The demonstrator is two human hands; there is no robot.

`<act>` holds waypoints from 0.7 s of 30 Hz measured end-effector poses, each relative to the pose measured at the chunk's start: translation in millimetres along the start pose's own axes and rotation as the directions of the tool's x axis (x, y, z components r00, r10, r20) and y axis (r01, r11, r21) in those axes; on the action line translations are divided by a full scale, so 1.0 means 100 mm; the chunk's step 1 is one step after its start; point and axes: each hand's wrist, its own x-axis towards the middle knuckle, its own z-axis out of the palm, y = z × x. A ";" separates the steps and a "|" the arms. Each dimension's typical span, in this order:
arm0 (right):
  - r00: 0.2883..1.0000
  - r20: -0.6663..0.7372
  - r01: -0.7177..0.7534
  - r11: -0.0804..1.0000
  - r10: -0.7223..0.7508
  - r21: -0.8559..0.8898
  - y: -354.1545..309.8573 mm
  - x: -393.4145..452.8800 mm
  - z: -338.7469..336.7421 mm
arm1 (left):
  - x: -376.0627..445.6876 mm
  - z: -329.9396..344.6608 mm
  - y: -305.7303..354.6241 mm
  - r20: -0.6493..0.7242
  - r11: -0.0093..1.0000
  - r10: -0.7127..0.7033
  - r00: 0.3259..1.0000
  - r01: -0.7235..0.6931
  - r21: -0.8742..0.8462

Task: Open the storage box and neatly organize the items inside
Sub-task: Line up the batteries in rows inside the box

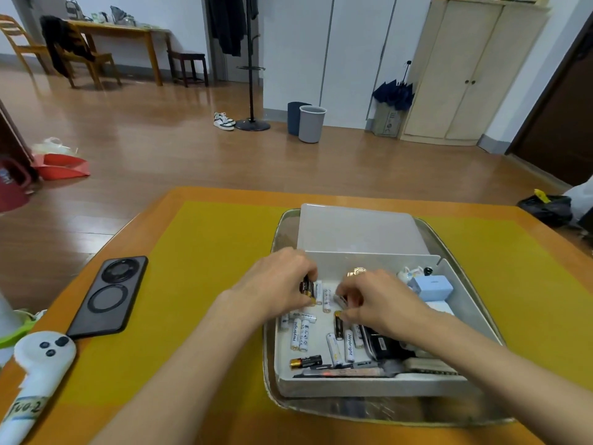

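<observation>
The open storage box (369,388) sits on the yellow mat (199,268). The left hand (276,281) pinches a black-and-gold battery (307,289); the right hand (382,300) grips a white battery (340,299). Loose white batteries (349,345) read "Heybright".

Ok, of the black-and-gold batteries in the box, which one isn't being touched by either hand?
The black-and-gold battery lying near the box's front-left corner. It rests alone on the floor, while the other two are at the left hand and right hand.
</observation>
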 end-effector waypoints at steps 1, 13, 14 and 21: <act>1.000 0.012 0.022 0.999 -0.022 -0.023 0.04 -0.07 0.01 | 0.04 0.04 0.03 0.026 1.000 0.009 1.000 -0.009 0.000; 0.989 0.032 0.146 0.981 -0.143 -0.131 0.06 -0.10 0.24 | 0.45 0.39 0.14 0.091 0.988 -0.042 0.995 0.028 0.153; 0.988 0.039 0.152 0.978 -0.148 -0.141 0.06 -0.10 0.25 | 0.45 0.40 0.14 0.087 0.987 -0.041 0.995 0.027 0.156; 0.986 0.016 0.168 0.975 -0.168 -0.142 0.08 -0.10 0.33 | 0.45 0.45 0.09 0.079 0.979 -0.047 0.996 0.030 0.200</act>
